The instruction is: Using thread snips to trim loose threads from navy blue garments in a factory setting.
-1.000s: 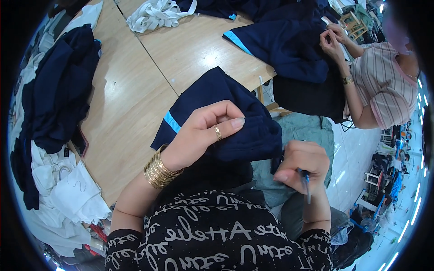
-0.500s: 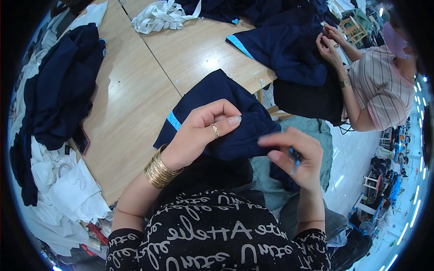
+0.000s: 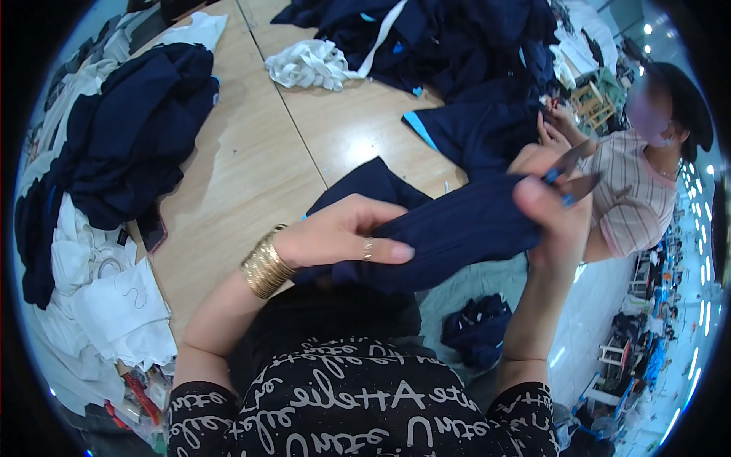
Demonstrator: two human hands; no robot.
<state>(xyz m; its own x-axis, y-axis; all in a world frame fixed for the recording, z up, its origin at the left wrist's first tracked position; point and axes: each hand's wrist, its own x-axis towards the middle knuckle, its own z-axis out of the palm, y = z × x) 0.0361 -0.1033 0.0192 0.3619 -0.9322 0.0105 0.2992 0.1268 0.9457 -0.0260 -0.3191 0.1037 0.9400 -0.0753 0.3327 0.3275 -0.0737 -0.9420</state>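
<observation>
My left hand point(image 3: 343, 236), with gold bangles at the wrist and a ring, grips a dark navy garment point(image 3: 449, 228) held up between both hands over the near edge of the wooden table point(image 3: 251, 175). My right hand point(image 3: 552, 217) is raised at the garment's right end and holds small thread snips point(image 3: 571, 171) with blue handles, blades pointing up and to the right. The garment has a light blue stripe partly hidden under my left hand.
A heap of navy garments point(image 3: 129, 137) and white cloth point(image 3: 106, 297) lies on the table's left. More navy pieces point(image 3: 457, 46) and a white bundle point(image 3: 308, 65) sit at the far end. A person in a striped top point(image 3: 632, 198) works on navy fabric at the right.
My right hand rose from my lap up to the garment's right end, bringing the snips with it. The garment is lifted and stretched between my hands; my head moved closer.
</observation>
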